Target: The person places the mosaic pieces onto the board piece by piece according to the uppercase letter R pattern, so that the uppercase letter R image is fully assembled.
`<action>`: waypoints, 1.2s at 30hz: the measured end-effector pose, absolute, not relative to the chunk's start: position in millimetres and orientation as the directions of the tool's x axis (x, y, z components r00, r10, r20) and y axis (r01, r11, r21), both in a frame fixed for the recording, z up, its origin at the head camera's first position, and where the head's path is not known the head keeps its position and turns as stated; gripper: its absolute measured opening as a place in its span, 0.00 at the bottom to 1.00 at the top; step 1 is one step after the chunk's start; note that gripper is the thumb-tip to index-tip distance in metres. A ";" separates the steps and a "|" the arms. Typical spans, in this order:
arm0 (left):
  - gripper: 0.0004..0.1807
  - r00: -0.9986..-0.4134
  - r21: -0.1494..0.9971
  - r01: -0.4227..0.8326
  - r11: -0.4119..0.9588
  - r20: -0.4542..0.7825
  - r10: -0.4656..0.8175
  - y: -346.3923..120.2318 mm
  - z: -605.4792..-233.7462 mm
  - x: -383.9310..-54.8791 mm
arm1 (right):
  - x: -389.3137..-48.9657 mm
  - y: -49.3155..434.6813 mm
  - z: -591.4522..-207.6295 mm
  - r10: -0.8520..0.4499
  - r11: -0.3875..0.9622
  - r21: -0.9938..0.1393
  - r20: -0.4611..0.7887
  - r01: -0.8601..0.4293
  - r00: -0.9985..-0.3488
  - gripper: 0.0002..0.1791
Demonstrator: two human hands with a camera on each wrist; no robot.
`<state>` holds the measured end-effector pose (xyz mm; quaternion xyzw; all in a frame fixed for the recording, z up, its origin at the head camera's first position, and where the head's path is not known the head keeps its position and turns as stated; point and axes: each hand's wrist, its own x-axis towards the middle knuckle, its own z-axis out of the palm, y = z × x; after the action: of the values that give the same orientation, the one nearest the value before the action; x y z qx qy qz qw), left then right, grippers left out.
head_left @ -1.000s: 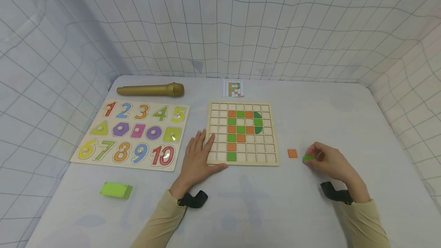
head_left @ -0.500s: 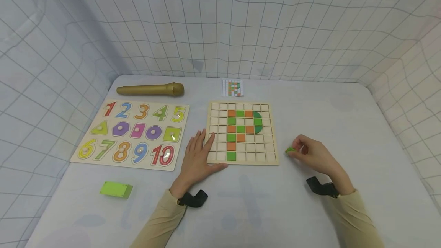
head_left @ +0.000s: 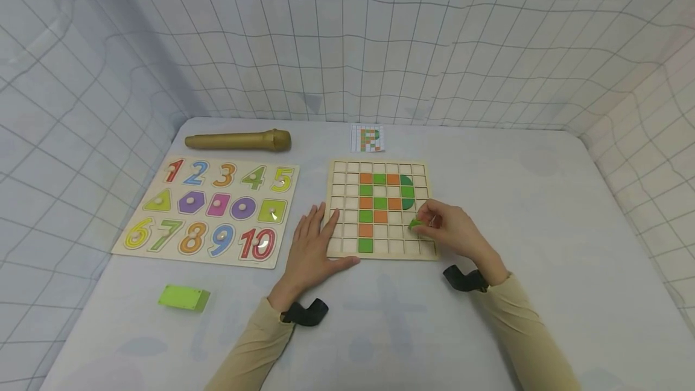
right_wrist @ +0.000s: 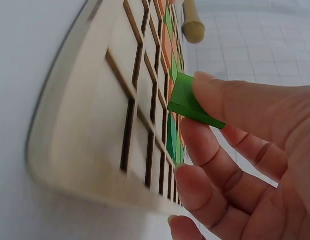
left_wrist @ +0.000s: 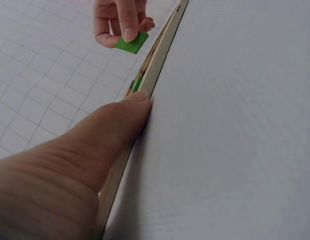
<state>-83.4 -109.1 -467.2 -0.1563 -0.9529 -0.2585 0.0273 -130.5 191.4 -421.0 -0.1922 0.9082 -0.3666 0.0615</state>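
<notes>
My right hand pinches a green square tile between thumb and fingers, above the right part of a wooden grid board. The tile is tilted and apart from the board in the right wrist view. Orange and green tiles sit in the board's cells as a P-like shape with a short orange step; two dark green rounded pieces form its curve. My left hand rests spread on the board's left side, its thumb along the near edge.
Behind the board lies a small pattern card. A number-and-shape peg puzzle lies on the left, with a gold microphone behind it and a lime green block in front.
My right hand has carried the green tile leftward from the bare table to over the board. The orange tile once lying right of the board is out of sight. My left hand stays put.
</notes>
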 end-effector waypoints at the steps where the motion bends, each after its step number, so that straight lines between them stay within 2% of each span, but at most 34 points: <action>1: 0.55 -0.950 0.483 0.311 0.818 0.132 0.283 -109.0 -467.1 -83.5 | -131.3 188.2 -420.9 -0.403 0.654 -0.689 0.033 -0.313 -0.915 0.10; 13: 0.55 -0.952 0.485 0.305 0.820 0.130 0.278 -108.8 -466.7 -83.3 | -133.6 163.2 -424.2 -0.453 0.661 -0.668 0.008 -0.342 -0.891 0.08; 29: 0.56 -0.956 0.489 0.292 0.822 0.114 0.271 -107.8 -465.2 -83.4 | -132.3 157.2 -428.7 -0.416 0.719 -0.618 -0.016 -0.318 -0.909 0.04; 36: 0.56 -0.955 0.482 0.293 0.826 0.114 0.272 -108.4 -467.4 -83.7 | -127.7 157.5 -428.8 -0.412 0.750 -0.568 0.000 -0.339 -0.911 0.08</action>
<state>-83.7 -108.4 -467.4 -0.1479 -0.9552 -0.2554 0.0204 -127.7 157.5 -428.8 -0.2010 0.9333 -0.2910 0.0629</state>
